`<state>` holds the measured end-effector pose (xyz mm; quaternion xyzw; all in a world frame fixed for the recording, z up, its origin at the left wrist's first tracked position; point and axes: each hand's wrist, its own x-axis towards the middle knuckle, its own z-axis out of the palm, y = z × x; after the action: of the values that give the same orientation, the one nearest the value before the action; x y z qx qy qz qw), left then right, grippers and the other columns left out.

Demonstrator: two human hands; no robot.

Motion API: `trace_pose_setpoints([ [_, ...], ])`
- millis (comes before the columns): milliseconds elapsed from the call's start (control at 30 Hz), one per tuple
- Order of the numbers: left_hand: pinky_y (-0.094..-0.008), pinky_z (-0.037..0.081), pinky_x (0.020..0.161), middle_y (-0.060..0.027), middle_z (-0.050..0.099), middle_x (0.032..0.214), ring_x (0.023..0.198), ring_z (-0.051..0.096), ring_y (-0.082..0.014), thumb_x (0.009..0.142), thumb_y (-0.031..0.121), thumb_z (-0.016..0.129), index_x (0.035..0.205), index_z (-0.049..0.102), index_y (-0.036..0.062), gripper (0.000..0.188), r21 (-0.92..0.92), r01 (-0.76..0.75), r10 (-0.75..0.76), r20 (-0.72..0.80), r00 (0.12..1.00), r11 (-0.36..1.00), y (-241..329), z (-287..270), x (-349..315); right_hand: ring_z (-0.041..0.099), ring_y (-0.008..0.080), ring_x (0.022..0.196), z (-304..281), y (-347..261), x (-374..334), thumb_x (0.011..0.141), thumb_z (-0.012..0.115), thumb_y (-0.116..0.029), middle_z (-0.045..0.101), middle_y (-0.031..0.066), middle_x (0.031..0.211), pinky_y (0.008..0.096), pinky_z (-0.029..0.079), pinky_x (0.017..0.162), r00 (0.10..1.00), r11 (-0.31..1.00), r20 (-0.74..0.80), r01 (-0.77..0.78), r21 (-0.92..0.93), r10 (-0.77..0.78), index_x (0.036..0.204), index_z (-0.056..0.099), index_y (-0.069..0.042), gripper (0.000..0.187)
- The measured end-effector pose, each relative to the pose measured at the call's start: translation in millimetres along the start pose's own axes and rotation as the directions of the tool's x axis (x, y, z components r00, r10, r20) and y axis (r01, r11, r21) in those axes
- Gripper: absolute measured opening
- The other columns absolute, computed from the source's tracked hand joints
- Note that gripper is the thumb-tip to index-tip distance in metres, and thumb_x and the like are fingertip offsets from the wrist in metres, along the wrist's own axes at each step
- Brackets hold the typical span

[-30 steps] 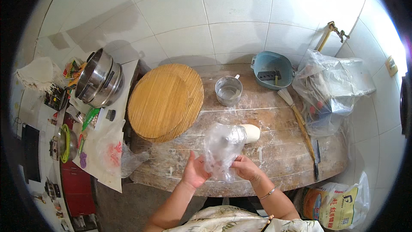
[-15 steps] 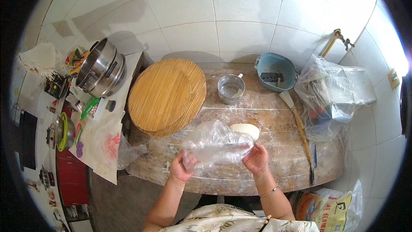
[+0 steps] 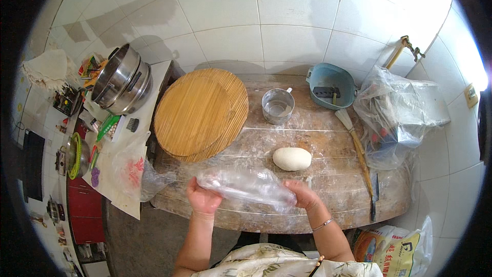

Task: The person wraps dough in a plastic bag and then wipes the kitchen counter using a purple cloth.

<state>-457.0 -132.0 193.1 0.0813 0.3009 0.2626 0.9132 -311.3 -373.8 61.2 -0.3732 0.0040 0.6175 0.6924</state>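
A clear plastic bag [image 3: 246, 184] is stretched sideways above the near part of a floury wooden table [image 3: 328, 195]. Its left end is gripped by my left hand [image 3: 205, 197], fingers curled up around the film. At the other end my right hand [image 3: 301, 194] pinches the bag, back of the hand upward. Just beyond the bag lies a smooth, pale oval lump of dough [image 3: 292, 159], resting on the boards and touched by neither hand.
Two round wooden slatted lids [image 3: 200, 113] lie stacked at left. Behind the dough stand a metal cup [image 3: 278, 106] and a blue-grey basin [image 3: 332, 84]. A brush [image 3: 353, 133], a knife [image 3: 375, 197] and a plastic-covered box [image 3: 400, 118] occupy the right. Steel pots [image 3: 123, 82] stand on the side counter.
The bag has come nearer to me and is drawn out longer and narrower. The dough, earlier partly hidden behind it, is now fully visible. My left hand has shifted left.
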Motion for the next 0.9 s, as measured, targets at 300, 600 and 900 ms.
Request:
trace_pose_setpoints([
  [300, -0.0383, 0.043, 0.075, -0.0104, 0.052, 0.089, 0.093, 0.049, -0.026, 0.079, 0.037, 0.057, 0.085, 0.06, 0.0034, 0.034, 0.32, 0.046, -0.183, 0.414, 0.892, 0.946, 38.3, -36.7, 12.9, 0.048, 0.0082, 0.057, 21.2, 2.6, 4.2, 0.088, 0.063, -0.035, 0.054, -0.0016, 0.063, 0.0254, 0.04, 0.053, 0.989, 0.652, -0.068, -0.136, -0.746, 0.128, 0.073, 0.059, -0.004, 0.034],
  [600, -0.0262, 0.044, 0.061, -0.0084, 0.06, 0.089, 0.071, 0.055, -0.0162, 0.081, 0.02, 0.062, 0.087, 0.063, 0.0033, 0.018, 0.587, 0.189, -0.417, 0.281, 0.864, 0.787, 42.6, -74.1, -3.6, 0.054, 0.0124, 0.057, -3.0, -8.2, 15.9, 0.095, 0.047, -0.03, 0.061, 0.0024, 0.078, 0.0235, 0.04, 0.04, 0.812, 0.945, -0.534, 0.32, 0.069, -0.237, 0.106, 0.055, -0.005, 0.028],
  [900, -0.031, 0.041, 0.054, -0.0016, 0.053, 0.069, 0.063, 0.051, -0.0121, 0.08, 0.019, 0.067, 0.082, 0.058, 0.0002, 0.021, 0.91, -0.239, -0.34, 0.118, 0.933, -0.339, 15.1, -60.4, 14.4, 0.055, 0.0163, 0.078, -7.5, -16.2, 14.7, 0.098, 0.033, -0.036, 0.06, 0.007, 0.104, 0.0266, 0.045, 0.051, 0.861, 0.888, -0.464, 0.364, 0.281, -0.206, 0.117, 0.055, -0.007, 0.041],
])
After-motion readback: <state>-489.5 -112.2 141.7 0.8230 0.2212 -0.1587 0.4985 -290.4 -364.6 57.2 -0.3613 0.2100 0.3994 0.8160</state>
